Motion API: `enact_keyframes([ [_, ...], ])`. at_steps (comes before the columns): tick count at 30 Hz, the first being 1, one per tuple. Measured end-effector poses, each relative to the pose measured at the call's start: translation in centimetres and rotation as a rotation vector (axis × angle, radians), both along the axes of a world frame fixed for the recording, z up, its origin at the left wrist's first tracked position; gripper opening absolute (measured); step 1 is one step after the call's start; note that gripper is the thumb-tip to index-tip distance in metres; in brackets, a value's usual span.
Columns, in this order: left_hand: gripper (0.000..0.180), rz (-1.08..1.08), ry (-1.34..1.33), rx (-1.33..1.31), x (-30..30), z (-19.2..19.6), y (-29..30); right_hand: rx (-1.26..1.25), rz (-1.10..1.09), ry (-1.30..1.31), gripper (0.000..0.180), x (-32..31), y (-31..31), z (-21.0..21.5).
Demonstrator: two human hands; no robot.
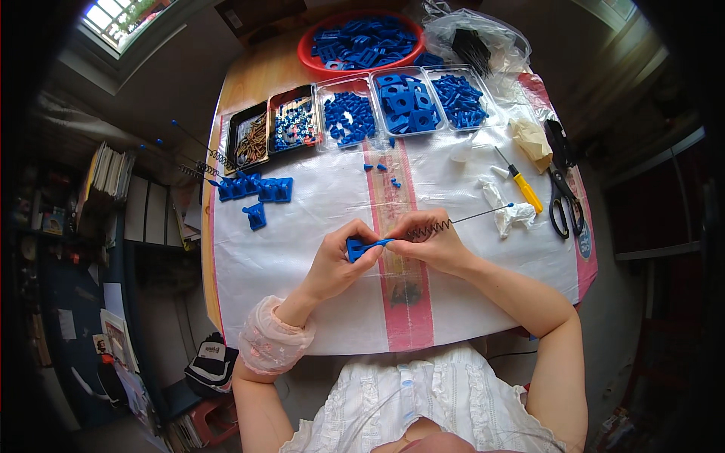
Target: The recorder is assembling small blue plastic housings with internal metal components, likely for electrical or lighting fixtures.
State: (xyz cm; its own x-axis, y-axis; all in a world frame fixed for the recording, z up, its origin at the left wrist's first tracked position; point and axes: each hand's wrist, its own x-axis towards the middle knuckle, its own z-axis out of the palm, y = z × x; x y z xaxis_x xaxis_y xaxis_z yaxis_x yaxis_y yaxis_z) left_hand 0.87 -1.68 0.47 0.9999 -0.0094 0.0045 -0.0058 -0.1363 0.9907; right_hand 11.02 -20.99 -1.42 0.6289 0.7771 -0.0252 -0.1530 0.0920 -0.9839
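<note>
Left hand (349, 253): grip closed on a blue plastic piece (355, 248), centre of the frame.
Right hand (427, 240): grip pinched around a dark coiled wire (432, 229), its straight end reaching right to a blue tip (510, 204).
Trays (252, 165): five in a row, upper centre, holding screws and small parts.
Red basin (306, 57): top centre, heaped with blue parts.
Yellow-handled screwdriver (526, 192): right side of the counter (302, 321), near black scissors (563, 190).

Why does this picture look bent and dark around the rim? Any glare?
Head view: the fisheye lens bends the table and blackens the corners. Head view again: bright window washed out, white sheet shiny in patches, coiled spring distinct.
</note>
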Motion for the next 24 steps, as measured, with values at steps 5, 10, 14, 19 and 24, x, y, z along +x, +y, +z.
enact_keyframes([
  [5, 0.010, 0.001, -0.005, -0.003, -0.01, 0.04, -0.04, -0.005, -0.013, -0.016, 0.008, -0.07, 0.05, -0.07],
  [10, 0.010, -0.001, -0.002, -0.003, -0.03, 0.21, -0.02, -0.021, -0.013, -0.040, 0.009, -0.05, 0.04, 0.01],
  [14, 0.010, -0.004, -0.001, -0.003, -0.01, 0.08, 0.05, -0.015, -0.014, -0.045, 0.009, -0.04, 0.05, -0.11],
  [19, 0.010, -0.002, 0.009, -0.017, -0.01, 0.08, 0.11, 0.002, -0.034, -0.055, 0.010, -0.07, 0.23, 0.03],
  [24, 0.011, -0.029, 0.057, -0.125, 0.13, -0.53, 0.48, 0.025, -0.017, -0.019, 0.011, -0.05, 0.15, 0.46],
])
